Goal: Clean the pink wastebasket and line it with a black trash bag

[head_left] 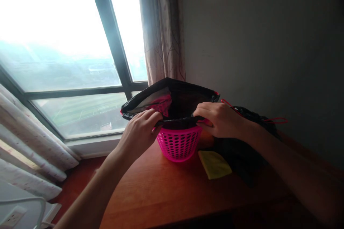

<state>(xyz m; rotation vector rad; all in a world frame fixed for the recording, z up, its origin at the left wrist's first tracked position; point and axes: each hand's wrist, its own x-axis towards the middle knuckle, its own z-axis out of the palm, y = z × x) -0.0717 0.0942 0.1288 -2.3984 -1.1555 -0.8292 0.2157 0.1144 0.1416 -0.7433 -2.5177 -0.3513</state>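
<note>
A pink perforated basket (178, 145) stands upright on the wooden table. A black garbage bag (185, 87) sits in its mouth, with the bag's wide opening spread above the rim and red showing at both corners. My left hand (145, 123) is closed on the near edge of the bag, at the left. On the same edge, farther right, my right hand (215, 116) pinches the plastic between thumb and fingers. Both hands are just over the basket's rim. The lower part of the bag shows dark through the basket's holes.
A folded yellow cloth (215, 164) lies on the wooden table (150, 193), right of the basket. Behind my right forearm is a heap of black plastic (249, 116) with red drawstrings. A window (80, 107), curtains (163, 25) and a grey wall (255, 43) border the table.
</note>
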